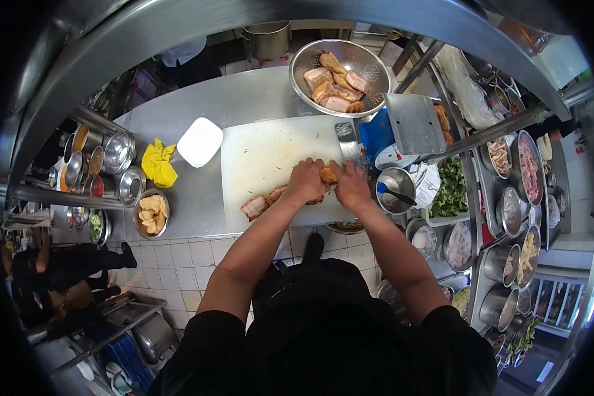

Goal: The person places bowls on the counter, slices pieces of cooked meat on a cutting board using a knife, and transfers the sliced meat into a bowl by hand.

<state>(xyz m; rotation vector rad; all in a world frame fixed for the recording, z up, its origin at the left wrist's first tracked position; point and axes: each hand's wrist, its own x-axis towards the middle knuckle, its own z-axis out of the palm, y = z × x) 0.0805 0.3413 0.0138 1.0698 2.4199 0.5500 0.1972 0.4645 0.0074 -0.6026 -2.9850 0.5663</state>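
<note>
Both hands are at the right part of a white cutting board (244,165). My left hand (307,182) has its fingers curled down on a browned piece of meat (328,175). My right hand (352,187) closes on the same piece from its right side, the fingers bent and partly hidden. To the left of my hands, a row of browned, fatty meat pieces (255,206) lies along the board's near edge, running under my left wrist. A flat shiny metal piece (345,131) rests at the board's far right corner; its kind is unclear.
A perforated steel colander (298,82) with large meat pieces stands behind the board. Left are a white dish (200,142), a yellow cloth (158,164) and a bowl of yellowish pieces (152,214). Right are a scale (414,124), a pot with a blue-handled tool (396,191) and greens (451,187).
</note>
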